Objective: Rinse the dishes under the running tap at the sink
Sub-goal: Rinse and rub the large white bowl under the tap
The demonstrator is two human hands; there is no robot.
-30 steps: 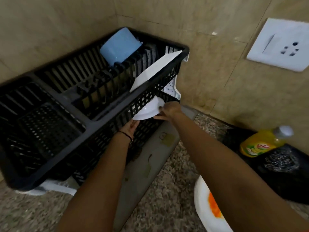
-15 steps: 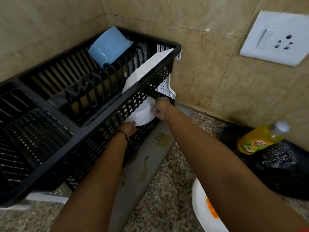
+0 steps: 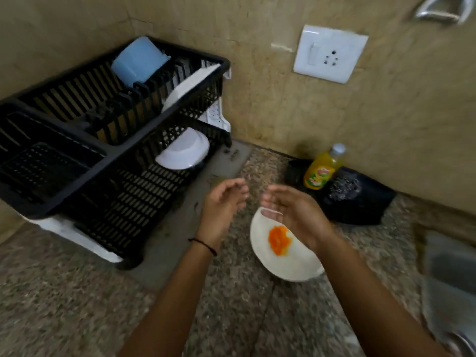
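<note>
A dirty white plate (image 3: 283,264) with an orange smear (image 3: 279,239) lies flat on the speckled counter (image 3: 77,305), at 5 o'clock from the black dish rack (image 3: 103,161) and well short of the sink (image 3: 450,266), whose edge shows at the plate's 3 o'clock. The tap is out of view.

The plate looks stiff, shallow and fairly light, probably breakable if knocked on stone, and greasy near the smear. The bare rim at its 9 and 3 o'clock edges looks like the safest place to take hold, thumbs on top and clear of the food.

Both forearms reach in from 6 o'clock. The left hand (image 3: 224,204) hovers just off the plate's 10 o'clock edge, palm turned inward, its grip apart and empty. The right hand (image 3: 291,210) is spread over the plate's 12 o'clock rim, its grip also apart. Motion blur hides whether its fingers touch the rim.

A rinsed bowl (image 3: 184,153) sits in the rack's lower tier, and a yellow soap bottle (image 3: 322,171) stands at the plate's 1 o'clock.
</note>
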